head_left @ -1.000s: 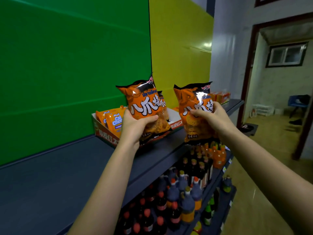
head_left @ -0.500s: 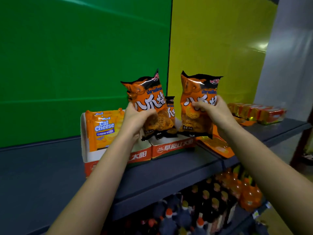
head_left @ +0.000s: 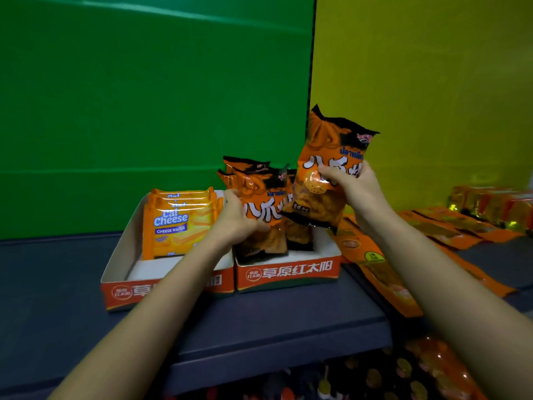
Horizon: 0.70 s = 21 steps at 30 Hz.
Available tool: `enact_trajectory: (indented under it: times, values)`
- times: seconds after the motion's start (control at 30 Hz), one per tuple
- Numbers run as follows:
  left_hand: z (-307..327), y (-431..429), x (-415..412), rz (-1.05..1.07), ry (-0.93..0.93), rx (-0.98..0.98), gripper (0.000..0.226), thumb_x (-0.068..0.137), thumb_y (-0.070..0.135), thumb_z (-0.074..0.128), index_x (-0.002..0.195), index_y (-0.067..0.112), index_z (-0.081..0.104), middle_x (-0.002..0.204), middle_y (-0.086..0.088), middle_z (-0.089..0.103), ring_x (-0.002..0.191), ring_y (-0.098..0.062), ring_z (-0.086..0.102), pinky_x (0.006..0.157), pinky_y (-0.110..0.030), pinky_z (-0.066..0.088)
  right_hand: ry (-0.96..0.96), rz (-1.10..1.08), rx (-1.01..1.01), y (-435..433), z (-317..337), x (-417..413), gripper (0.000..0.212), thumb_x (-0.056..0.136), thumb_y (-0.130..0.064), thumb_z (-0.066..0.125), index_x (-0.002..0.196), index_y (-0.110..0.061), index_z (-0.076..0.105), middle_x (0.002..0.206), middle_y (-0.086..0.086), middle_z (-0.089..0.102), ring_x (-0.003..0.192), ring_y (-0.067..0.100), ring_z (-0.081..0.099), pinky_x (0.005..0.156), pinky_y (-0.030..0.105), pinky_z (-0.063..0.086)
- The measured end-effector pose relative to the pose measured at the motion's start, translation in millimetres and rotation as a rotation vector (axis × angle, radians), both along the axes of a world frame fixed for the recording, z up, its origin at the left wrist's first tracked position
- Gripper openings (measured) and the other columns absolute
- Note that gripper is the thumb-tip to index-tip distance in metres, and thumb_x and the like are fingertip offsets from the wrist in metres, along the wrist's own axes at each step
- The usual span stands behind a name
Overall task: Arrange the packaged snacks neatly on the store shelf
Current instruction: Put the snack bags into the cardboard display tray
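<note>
Two open cardboard display boxes stand side by side on the dark shelf [head_left: 282, 316]. The right box [head_left: 288, 274] holds several orange and black snack bags standing upright. My left hand [head_left: 236, 223] grips the front bag [head_left: 264, 215] there, its bottom inside the box. My right hand [head_left: 350, 186] holds another orange snack bag [head_left: 326, 157] tilted in the air, above the right box's right side. The left box [head_left: 127, 284] holds yellow Cal Cheese wafer packs [head_left: 176, 223] standing at its back.
Flat orange packets [head_left: 380, 281] lie on the shelf to the right of the boxes, with wrapped orange packs [head_left: 490, 200] behind them. Bottles [head_left: 375, 379] fill the shelf below. A green and yellow wall stands close behind.
My left hand has lowered its bag into the right box among the others. My right hand still holds its bag up, now tilted. The view has turned right and closer.
</note>
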<state>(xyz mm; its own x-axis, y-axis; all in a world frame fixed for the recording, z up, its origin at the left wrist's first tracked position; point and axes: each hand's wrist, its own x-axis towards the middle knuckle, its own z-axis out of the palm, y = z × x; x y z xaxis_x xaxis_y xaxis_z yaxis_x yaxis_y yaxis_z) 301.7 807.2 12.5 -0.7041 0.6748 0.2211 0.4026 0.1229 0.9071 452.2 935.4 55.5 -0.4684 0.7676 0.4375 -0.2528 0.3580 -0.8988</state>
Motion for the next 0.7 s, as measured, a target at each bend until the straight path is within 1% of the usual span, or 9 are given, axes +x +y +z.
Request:
enact_trajectory:
  times: [0.1,0.17,0.23,0.33,0.4,0.5,0.6,0.63,0.7]
  values:
    - [-5.6,-3.0,2.6,0.097,0.268,-0.064,0.097,0.068,0.014,0.082,0.138,0.011,0.015,0.130,-0.010,0.053,0.119,-0.028,0.052,0.101,-0.044,0.044,-0.070,0.057,0.012,6.2,-7.8,-14.6,0.053,0.078,-0.022,0.073,0.124,-0.014,0.047,0.113,0.002,0.061,0.105,0.020,0.059,0.087,0.031,0.049]
    - [-8.1,-5.6,1.3,0.155,0.346,-0.075,0.095,0.068,0.019,0.082,0.136,0.011,0.017,0.127,-0.007,0.056,0.119,-0.029,0.053,0.103,-0.047,0.042,-0.158,0.070,0.049,8.1,-16.2,-21.0,0.065,0.080,-0.024,0.072,0.135,-0.016,0.037,0.122,0.003,0.055,0.118,0.023,0.053,0.098,0.036,0.044]
    - [-9.2,-7.8,-1.2,0.192,0.358,-0.087,0.091,0.067,0.021,0.082,0.134,0.011,0.021,0.127,-0.005,0.057,0.120,-0.027,0.054,0.103,-0.047,0.041,-0.259,0.086,0.101,9.9,-26.2,-24.7,0.083,0.080,-0.026,0.072,0.145,-0.014,0.022,0.137,0.005,0.047,0.124,0.024,0.047,0.102,0.037,0.038]
    - [-7.1,-11.0,-1.4,0.188,0.319,-0.073,0.089,0.068,0.019,0.082,0.134,0.009,0.023,0.129,-0.006,0.055,0.117,-0.024,0.055,0.096,-0.035,0.046,-0.402,0.100,0.240,17.5,-44.9,-28.3,0.084,0.079,-0.029,0.074,0.143,-0.010,0.023,0.137,0.006,0.049,0.124,0.024,0.050,0.102,0.034,0.040]
    - [-4.6,-12.6,1.2,0.151,0.264,-0.055,0.085,0.072,0.018,0.078,0.136,0.009,0.023,0.126,-0.006,0.054,0.112,-0.022,0.056,0.093,-0.034,0.047,-0.463,0.054,0.307,21.2,-52.4,-26.6,0.082,0.080,-0.032,0.072,0.142,-0.008,0.025,0.138,0.007,0.048,0.127,0.025,0.048,0.099,0.032,0.040]
    - [-2.2,-13.5,5.0,0.144,0.190,-0.002,0.064,0.082,0.025,0.069,0.132,0.011,0.032,0.113,-0.001,0.054,0.098,-0.014,0.053,0.081,-0.024,0.047,-0.520,-0.019,0.375,24.4,-56.6,-26.6,0.093,0.078,-0.039,0.071,0.147,-0.007,0.017,0.143,0.011,0.044,0.130,0.028,0.045,0.104,0.039,0.041]
    - [-2.7,-13.7,7.6,0.171,0.193,0.024,0.046,0.088,0.027,0.062,0.126,0.011,0.041,0.102,0.004,0.052,0.094,-0.013,0.052,0.066,-0.016,0.043,-0.565,-0.074,0.405,21.9,-58.4,-29.7,0.095,0.079,-0.042,0.070,0.148,-0.007,0.015,0.144,0.014,0.044,0.130,0.030,0.045,0.102,0.041,0.043]
    - [-3.6,-13.8,8.1,0.172,0.200,0.027,0.044,0.088,0.027,0.061,0.125,0.012,0.043,0.102,0.004,0.053,0.094,-0.013,0.053,0.066,-0.016,0.043,-0.578,-0.080,0.410,20.8,-59.4,-30.2,0.095,0.080,-0.043,0.068,0.149,-0.007,0.013,0.145,0.014,0.042,0.131,0.031,0.044,0.102,0.042,0.042]
    - [-6.0,-14.1,8.0,0.178,0.229,0.018,0.043,0.089,0.025,0.061,0.126,0.011,0.045,0.107,0.001,0.056,0.095,-0.013,0.053,0.075,-0.022,0.046,-0.600,-0.085,0.432,19.2,-61.0,-29.8,0.094,0.082,-0.046,0.064,0.149,-0.007,0.011,0.149,0.014,0.036,0.135,0.030,0.038,0.106,0.042,0.038]
